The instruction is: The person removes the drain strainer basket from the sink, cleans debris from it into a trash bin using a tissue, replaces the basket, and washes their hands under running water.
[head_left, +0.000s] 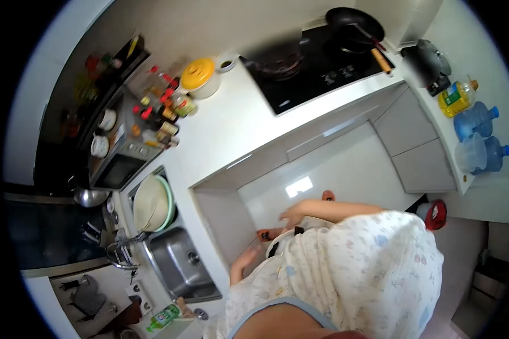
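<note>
My right hand [292, 214] hangs in front of my body over the pale floor, fingers loosely apart and nothing visible in them. Lower and to the left is my left hand [247, 261], slightly blurred, its fingers extended beside the counter's cabinet front; no object shows in it. The patterned light clothing [356, 254] covers my body below both hands. Between the hands, a foot in an orange-brown slipper [266, 234] shows on the floor, and the tip of the other slipper [328, 195] is farther out.
A white counter [226, 135] bends around the floor area. It bears a black cooktop [316, 70] with a pan [353, 28], a yellow-lidded pot [199, 76], sauce bottles [167, 127] and a microwave [121, 169]. A sink [181, 263] lies left; water jugs [475, 121] stand right.
</note>
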Demonstrator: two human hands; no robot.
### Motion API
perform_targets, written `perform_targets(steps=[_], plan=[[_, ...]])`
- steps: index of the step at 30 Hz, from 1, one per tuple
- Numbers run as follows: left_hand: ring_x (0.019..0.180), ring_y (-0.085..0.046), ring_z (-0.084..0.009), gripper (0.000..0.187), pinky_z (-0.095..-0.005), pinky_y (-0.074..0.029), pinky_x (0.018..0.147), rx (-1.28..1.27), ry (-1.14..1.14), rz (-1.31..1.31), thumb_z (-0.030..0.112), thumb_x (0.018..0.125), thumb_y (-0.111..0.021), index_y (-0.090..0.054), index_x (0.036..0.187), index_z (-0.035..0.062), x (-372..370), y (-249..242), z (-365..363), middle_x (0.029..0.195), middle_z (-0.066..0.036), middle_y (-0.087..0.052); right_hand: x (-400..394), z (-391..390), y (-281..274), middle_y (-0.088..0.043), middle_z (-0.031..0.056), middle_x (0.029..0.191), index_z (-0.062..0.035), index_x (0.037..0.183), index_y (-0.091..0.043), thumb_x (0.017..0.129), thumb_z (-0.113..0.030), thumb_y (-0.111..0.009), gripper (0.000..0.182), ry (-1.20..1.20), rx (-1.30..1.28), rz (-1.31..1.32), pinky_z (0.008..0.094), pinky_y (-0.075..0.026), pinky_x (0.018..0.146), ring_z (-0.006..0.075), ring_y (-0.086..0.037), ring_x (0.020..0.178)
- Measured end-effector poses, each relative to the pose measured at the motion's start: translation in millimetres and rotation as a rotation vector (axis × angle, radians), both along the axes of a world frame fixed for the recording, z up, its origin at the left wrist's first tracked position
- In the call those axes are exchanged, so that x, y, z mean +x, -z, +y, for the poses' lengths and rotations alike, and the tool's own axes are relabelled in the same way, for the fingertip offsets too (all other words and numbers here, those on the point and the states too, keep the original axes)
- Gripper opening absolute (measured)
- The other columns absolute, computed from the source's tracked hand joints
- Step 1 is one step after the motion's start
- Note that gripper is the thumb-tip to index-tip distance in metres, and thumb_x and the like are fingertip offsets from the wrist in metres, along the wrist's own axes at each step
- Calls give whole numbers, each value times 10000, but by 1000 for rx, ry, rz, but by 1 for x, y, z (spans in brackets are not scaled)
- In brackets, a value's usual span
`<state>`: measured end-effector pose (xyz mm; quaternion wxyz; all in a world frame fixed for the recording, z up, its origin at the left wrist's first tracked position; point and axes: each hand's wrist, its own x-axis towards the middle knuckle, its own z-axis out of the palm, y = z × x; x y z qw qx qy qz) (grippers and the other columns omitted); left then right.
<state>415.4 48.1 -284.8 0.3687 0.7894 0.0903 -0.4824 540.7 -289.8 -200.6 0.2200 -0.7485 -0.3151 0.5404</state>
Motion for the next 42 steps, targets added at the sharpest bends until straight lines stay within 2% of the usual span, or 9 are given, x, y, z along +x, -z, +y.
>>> perform_targets(steps=[5,9,11,13,16,19,23,36,42], plan=[[1038,-492,-212,511,-324,-405,873,-172,229,247,431,901,-474,-481,1174,0,36,13,-169,1144,-150,-502,-97,-227,-16,-500,229,1258,-59,1340,-387,804,-658,-476,808,530,-94,324,423,-375,975,352,-484,1158],[898,-538,-164,330,-287,-443,778,-423,221,428,332,938,-452,-547,1065,42,117,-52,-271,986,-93,-573,-110,-304,-82,-475,235,1286,-4,1336,-390,852,-646,-413,805,824,30,579,402,-357,1003,331,-468,1181],[828,-562,-139,265,-269,-462,730,-598,228,220,282,957,-441,-580,1011,63,164,-150,-330,907,-65,-608,-73,-345,-127,-481,217,1285,1,1304,-430,877,-580,-441,721,892,175,128,389,-349,1011,321,-467,1182],[897,-567,-148,326,-288,-462,794,-628,298,-500,283,969,-408,-553,1092,19,197,-287,-403,993,-77,-607,-28,-367,-178,-483,185,1288,1,1274,-460,898,-449,-513,589,1006,419,-595,369,-335,1026,303,-457,1194],[998,-556,-179,369,-290,-460,832,-673,264,-1232,120,908,-521,-445,1251,7,235,-396,-484,1260,-126,-491,32,-387,-303,-508,178,1236,12,1220,-465,865,-189,-599,429,1167,628,-1328,363,-378,966,286,-504,1119],[938,-582,-215,430,-284,-482,767,-699,152,-1681,69,853,-587,-418,1240,-9,264,-467,-543,1363,-176,-405,85,-392,-380,-494,126,1187,0,1292,-369,814,-87,-623,548,1184,811,-1577,343,-398,883,215,-483,898],[828,-570,-244,351,-298,-481,727,-636,47,-1863,92,812,-625,-472,1104,-29,310,-489,-584,1390,-254,-341,157,-402,-422,-391,106,1397,-68,1048,-435,717,59,-506,361,978,773,-1834,407,-380,899,288,-455,979],[678,-517,-257,351,-303,-455,654,-604,249,-2244,24,718,-648,-480,1025,45,431,-510,-644,1392,-279,-336,279,-444,-440,-450,56,1383,-124,1008,-467,670,51,-529,385,821,641,-2243,289,-316,791,179,-396,844],[607,-482,-217,328,-287,-448,586,-644,230,-2286,36,672,-675,-524,963,15,453,-505,-636,1350,-253,-411,273,-441,-444,-457,77,1375,-97,943,-487,665,37,-508,309,882,545,-2073,296,-301,833,182,-378,821]])
